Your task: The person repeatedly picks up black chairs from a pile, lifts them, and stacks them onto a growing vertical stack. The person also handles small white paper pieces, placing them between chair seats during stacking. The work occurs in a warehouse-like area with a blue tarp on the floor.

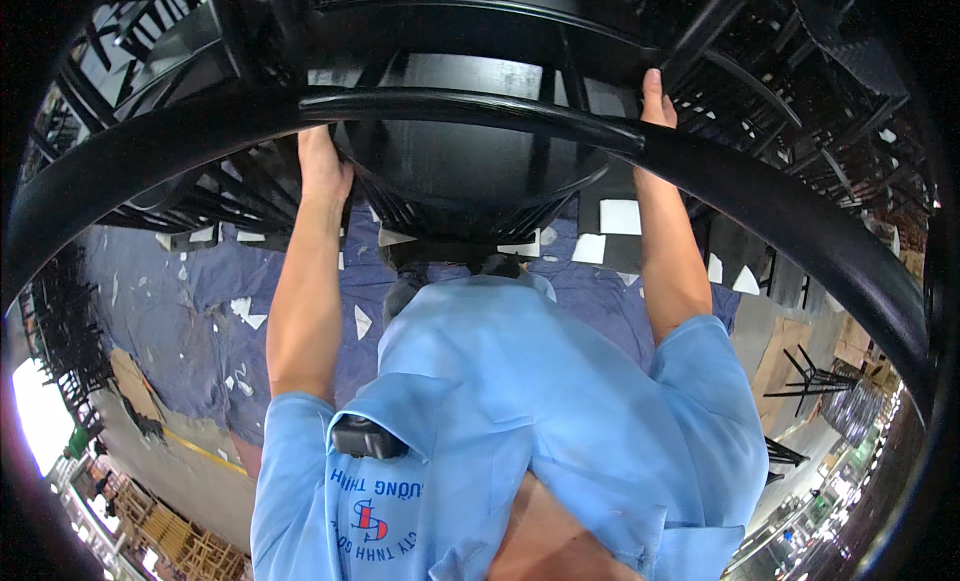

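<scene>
Black wooden chair (470,161), glossy painted finish, fills the upper half of the frame, held up close to the camera. Round seat at upper centre, curved rail sweeping from left edge across to the right edge.

Left hand (322,166): up against the underside of the curved rail at centre left, fingers hidden behind the rail, so the grip cannot be read. Right hand (655,99): upper right of centre, thumb laid flat up a slanted black strut, the other fingers out of sight behind the frame; looks wrapped around it, not certain.

Handling judgement: rigid, no flex to expect; moderately heavy and awkward more than weighty, bulk wide of both arms. Lacquer looks slick, so bare palms may slide; fresh paint would scuff on contact. Best hold seems the solid rail and seat frame, hands well apart, not the thin spindles.

Below: blue cloth (180,311) on the floor, scattered white scraps. More black chairs stacked at upper left (150,31).
</scene>
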The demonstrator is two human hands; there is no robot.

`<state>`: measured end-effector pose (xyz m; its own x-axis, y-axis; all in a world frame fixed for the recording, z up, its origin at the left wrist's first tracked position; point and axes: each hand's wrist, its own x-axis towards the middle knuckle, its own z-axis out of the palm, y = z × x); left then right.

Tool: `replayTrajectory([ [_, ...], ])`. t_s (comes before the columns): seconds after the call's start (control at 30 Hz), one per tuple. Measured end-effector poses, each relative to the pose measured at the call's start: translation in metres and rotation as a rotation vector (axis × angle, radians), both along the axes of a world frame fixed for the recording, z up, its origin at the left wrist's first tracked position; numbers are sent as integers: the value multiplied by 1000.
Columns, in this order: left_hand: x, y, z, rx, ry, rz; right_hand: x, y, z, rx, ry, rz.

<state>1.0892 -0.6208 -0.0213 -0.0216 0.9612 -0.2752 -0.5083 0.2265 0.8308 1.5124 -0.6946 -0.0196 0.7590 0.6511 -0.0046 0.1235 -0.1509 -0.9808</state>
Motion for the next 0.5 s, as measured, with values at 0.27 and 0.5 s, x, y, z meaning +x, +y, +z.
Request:
replayTrajectory([
  [0.27, 4, -9, 3, 35, -59, -4, 4, -3, -3, 83, 121, 11],
  [0.5, 13, -11, -1, 59, -38, -2, -9, -12, 22, 68, 162, -9],
])
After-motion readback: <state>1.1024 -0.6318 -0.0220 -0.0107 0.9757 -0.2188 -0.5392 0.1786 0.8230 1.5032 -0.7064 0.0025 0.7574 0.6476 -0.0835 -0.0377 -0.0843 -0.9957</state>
